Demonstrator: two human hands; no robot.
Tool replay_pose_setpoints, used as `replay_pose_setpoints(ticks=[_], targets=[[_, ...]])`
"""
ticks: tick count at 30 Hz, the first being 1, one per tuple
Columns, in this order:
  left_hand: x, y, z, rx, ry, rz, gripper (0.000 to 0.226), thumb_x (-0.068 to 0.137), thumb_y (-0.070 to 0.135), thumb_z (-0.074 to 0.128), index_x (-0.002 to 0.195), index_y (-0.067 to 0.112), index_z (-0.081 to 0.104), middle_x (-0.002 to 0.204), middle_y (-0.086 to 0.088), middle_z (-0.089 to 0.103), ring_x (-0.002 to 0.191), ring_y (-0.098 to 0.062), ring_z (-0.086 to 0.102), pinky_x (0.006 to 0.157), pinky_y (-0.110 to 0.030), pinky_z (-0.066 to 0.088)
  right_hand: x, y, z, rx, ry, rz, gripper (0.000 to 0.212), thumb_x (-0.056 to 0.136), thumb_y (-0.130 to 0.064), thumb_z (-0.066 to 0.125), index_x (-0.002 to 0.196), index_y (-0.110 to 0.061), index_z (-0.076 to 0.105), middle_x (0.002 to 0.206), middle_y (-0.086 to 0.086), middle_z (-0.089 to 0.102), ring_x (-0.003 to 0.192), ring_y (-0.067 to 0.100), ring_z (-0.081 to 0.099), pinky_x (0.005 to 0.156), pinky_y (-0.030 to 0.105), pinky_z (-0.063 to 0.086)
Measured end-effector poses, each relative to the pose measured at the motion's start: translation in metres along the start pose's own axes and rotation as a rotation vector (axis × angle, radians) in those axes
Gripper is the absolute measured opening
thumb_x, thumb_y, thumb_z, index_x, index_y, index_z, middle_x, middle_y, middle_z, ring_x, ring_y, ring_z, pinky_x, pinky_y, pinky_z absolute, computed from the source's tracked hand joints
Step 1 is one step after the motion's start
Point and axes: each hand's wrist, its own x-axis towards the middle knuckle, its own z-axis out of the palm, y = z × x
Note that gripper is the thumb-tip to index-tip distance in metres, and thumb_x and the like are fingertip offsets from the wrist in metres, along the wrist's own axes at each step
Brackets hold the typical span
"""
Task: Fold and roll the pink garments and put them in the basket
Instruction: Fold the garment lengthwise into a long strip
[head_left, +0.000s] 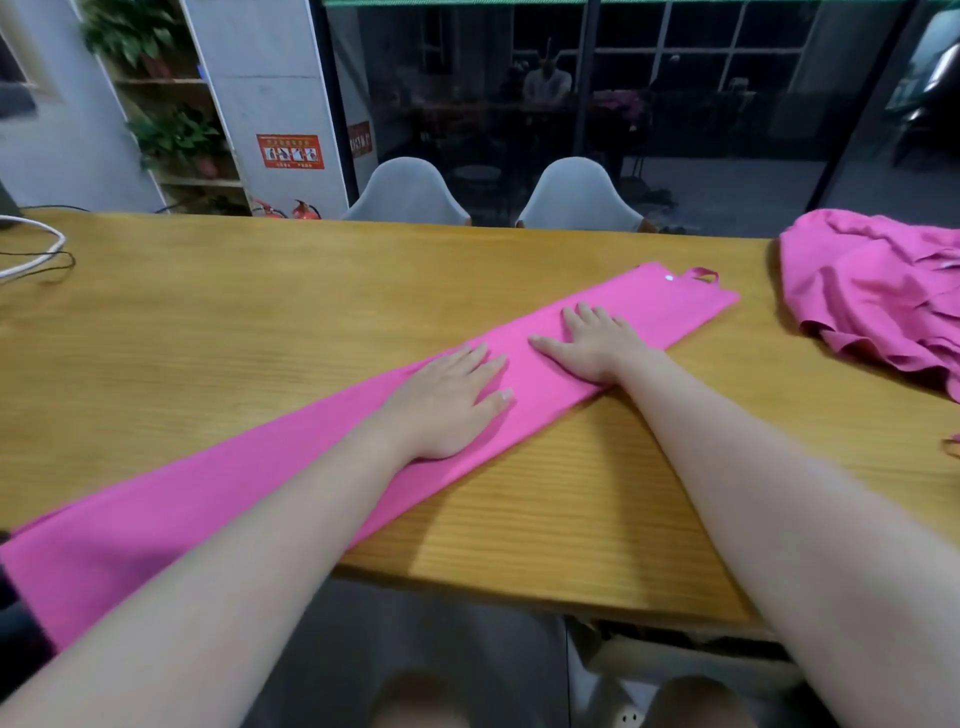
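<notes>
Across your wooden counter (218, 312), two grey chairs (408, 192) face you from the far edge, cables (36, 254) trail at the far left, and a crumpled pink garment (872, 291) sits far right. Your folded pink garment (291, 467) runs diagonally as a long strip, its near end overhanging the edge. Your left hand (447, 400) and right hand (597, 340) lie flat on it, fingers spread, side by side.

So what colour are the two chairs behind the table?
Pale grey chairs, seen in the head view, beyond the table.
</notes>
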Motion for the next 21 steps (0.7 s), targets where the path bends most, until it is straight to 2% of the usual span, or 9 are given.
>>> replay_pose_setpoints(ticks=[3, 6, 9, 13, 18, 21], targets=[[0.036, 0.011, 0.010, -0.008, 0.067, -0.063, 0.067, 0.106, 0.057, 0.024, 0.163, 0.023, 0.018, 0.171, -0.005, 0.010, 0.157, -0.017, 0.006, 0.128, -0.035, 0.004, 0.038, 0.020, -0.005, -0.006, -0.013, -0.036, 0.099, 0.091, -0.084, 0.020, 0.164, -0.018, 0.011, 0.171, 0.005, 0.008, 0.157, 0.025, 0.008, 0.126, 0.048, 0.008], [0.062, 0.017, 0.013, -0.007, 0.060, -0.083, 0.071, 0.104, 0.060, 0.023, 0.163, 0.022, 0.015, 0.171, -0.007, 0.008, 0.158, -0.020, 0.005, 0.128, -0.038, 0.004, 0.069, 0.038, -0.010, -0.010, -0.013, -0.056, 0.096, 0.091, -0.084, 0.019, 0.164, -0.022, 0.012, 0.171, 0.002, 0.009, 0.157, 0.022, 0.009, 0.127, 0.047, 0.007], [0.065, 0.005, 0.011, -0.022, -0.015, -0.039, 0.079, 0.100, 0.070, 0.023, 0.164, 0.026, 0.009, 0.171, -0.004, 0.001, 0.158, -0.018, -0.002, 0.128, -0.036, 0.000, 0.085, 0.046, -0.010, 0.000, -0.021, -0.082, 0.092, 0.091, -0.083, 0.022, 0.163, -0.025, 0.015, 0.171, -0.001, 0.011, 0.157, 0.020, 0.010, 0.127, 0.045, 0.007], [0.050, -0.008, 0.008, -0.016, -0.004, 0.027, 0.082, 0.097, 0.076, 0.026, 0.164, 0.032, 0.008, 0.171, 0.002, 0.000, 0.157, -0.012, -0.002, 0.125, -0.030, -0.005, 0.086, 0.046, -0.010, -0.004, 0.013, -0.101, 0.085, 0.096, -0.077, 0.024, 0.163, -0.025, 0.021, 0.170, 0.001, 0.015, 0.156, 0.021, 0.014, 0.127, 0.042, 0.011], [0.051, -0.004, 0.008, -0.019, 0.021, 0.002, 0.082, 0.096, 0.075, 0.028, 0.163, 0.031, 0.014, 0.171, 0.000, 0.006, 0.157, -0.013, 0.003, 0.127, -0.032, -0.001, 0.071, 0.025, -0.007, 0.016, 0.025, 0.030, 0.078, 0.098, -0.073, 0.021, 0.161, -0.027, 0.024, 0.169, 0.008, 0.018, 0.155, 0.028, 0.018, 0.126, 0.048, 0.015], [0.035, -0.002, 0.005, -0.021, 0.000, -0.020, 0.082, 0.097, 0.073, 0.030, 0.163, 0.027, 0.014, 0.171, -0.003, 0.005, 0.157, -0.015, 0.002, 0.127, -0.033, -0.002, 0.043, -0.016, 0.001, 0.049, 0.035, 0.114, 0.086, 0.095, -0.076, 0.021, 0.162, -0.022, 0.023, 0.169, 0.014, 0.017, 0.154, 0.036, 0.016, 0.124, 0.054, 0.013]])
